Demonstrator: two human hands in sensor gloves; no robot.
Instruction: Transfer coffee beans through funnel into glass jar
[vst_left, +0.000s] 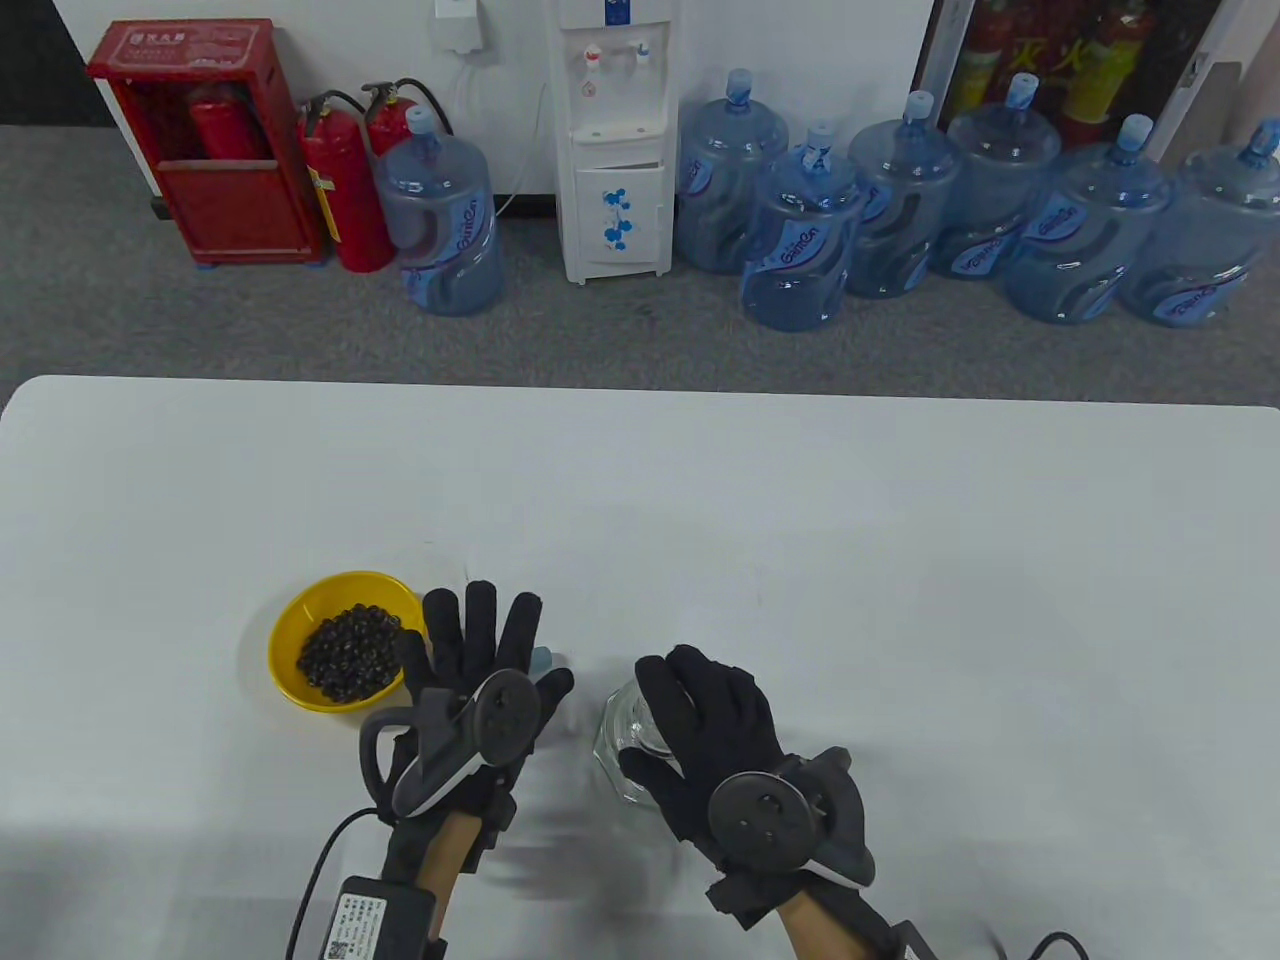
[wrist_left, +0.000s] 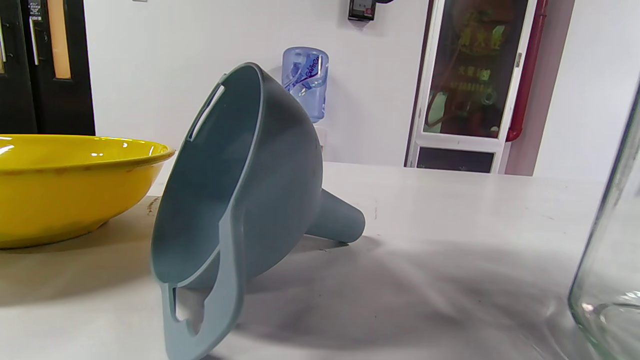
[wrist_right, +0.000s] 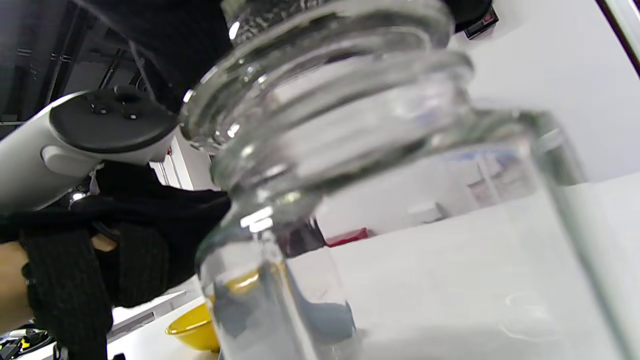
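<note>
Funnel: grey-blue plastic funnel (wrist_left: 260, 170) lies on its side on the white table (vst_left: 800, 500), rim and slotted handle tab towards the left wrist camera, spout pointing away; from above only a pale blue tip shows past the left fingers.
Bowl: shallow yellow bowl (vst_left: 300, 625) sits just left of the funnel, holding dark coffee beans (vst_left: 350, 655).
Jar: clear glass jar (vst_left: 625, 735) stands upright on the table, right of the funnel and near it, its threaded mouth uncovered; it fills most of the right wrist view.
Left hand: black-gloved left hand (vst_left: 475, 665) is above the funnel with fingers spread and stretched flat; whether it touches the funnel cannot be told, and nothing is gripped.
Right hand: black-gloved right hand (vst_left: 710, 740) lies over the jar's top and right side, fingers extended across the mouth; whether they actually grip the glass cannot be told.
Background: blue water bottles (vst_left: 800, 240) line the floor beyond the table.
</note>
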